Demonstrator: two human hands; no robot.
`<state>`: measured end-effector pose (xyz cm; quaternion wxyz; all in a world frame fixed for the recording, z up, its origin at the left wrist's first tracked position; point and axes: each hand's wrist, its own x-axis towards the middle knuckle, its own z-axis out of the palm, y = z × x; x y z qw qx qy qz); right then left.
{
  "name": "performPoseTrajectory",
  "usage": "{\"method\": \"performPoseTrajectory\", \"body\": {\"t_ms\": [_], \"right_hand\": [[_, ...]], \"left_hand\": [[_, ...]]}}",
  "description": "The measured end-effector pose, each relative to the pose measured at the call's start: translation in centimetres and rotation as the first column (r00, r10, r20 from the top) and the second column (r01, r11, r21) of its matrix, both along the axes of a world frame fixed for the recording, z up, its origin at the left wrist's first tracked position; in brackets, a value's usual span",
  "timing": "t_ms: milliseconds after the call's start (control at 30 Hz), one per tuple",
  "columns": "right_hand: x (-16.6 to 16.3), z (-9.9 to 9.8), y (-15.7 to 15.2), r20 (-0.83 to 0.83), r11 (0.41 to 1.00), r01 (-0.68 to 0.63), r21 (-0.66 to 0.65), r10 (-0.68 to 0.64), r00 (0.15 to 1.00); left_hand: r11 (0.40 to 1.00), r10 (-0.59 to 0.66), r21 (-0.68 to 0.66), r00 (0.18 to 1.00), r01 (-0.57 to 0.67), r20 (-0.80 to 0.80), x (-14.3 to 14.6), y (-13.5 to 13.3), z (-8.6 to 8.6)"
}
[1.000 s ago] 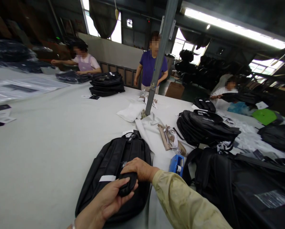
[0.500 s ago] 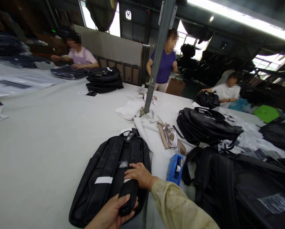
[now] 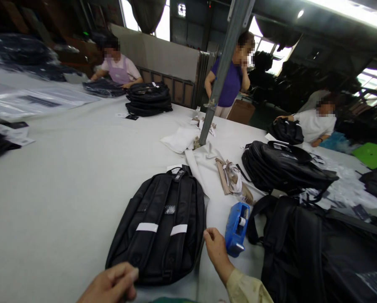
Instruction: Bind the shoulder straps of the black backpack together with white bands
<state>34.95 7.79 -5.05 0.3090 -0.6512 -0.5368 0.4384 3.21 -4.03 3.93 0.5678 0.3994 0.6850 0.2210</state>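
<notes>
A black backpack (image 3: 159, 248) lies flat on the white-covered table, its shoulder straps facing up. Each strap has a white band around it, the left band (image 3: 147, 227) and the right band (image 3: 178, 229). A hang tag (image 3: 179, 174) sits by the top handle. My left hand (image 3: 112, 284) is at the bag's lower left edge, fingers curled and thumb pressed in, with nothing visible in them. Beside the bag's right edge is my right hand (image 3: 218, 250), fingers curled together; whether it touches the bag I cannot tell. A blue tape dispenser (image 3: 237, 229) stands just right of that hand.
Loose beige and white strips (image 3: 232, 176) lie beyond the dispenser. More black backpacks (image 3: 320, 248) fill the right side, with a stack (image 3: 279, 164) behind. A metal post (image 3: 218, 80) rises from the table. Three people work across it, near another bag stack (image 3: 148, 99).
Both hands have let go of the right strap's lower end and drawn apart, one to each side. That strap now lies flat. The view has shifted slightly left.
</notes>
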Motion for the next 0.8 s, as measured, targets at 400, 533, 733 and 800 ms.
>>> {"method": "performPoseTrajectory", "body": {"t_ms": [400,533,733,800], "right_hand": [[-4.7,1.7,-6.1,-0.025,0.879,-0.307,-0.364,0.32,0.947],[-1.9,1.1,-4.4,0.073,0.96,-0.248,-0.132,0.259,0.963],[0.0,0.5,-0.5,-0.144,0.96,0.065,-0.271,-0.107,0.984],[-0.6,-0.2,0.0,-0.346,0.915,-0.064,-0.399,-0.085,0.934]], "left_hand": [[0.87,0.472,0.175,0.881,-0.461,-0.024,-2.3,-1.4,-6.0],[0.77,0.634,-0.138,0.724,-0.623,0.272,-2.6,-3.4,-6.6],[0.614,0.788,-0.532,0.416,-0.583,0.455,-2.2,-3.1,-8.1],[0.603,0.792,-0.541,0.362,-0.586,0.491,-1.2,-2.1,-8.0]]}}
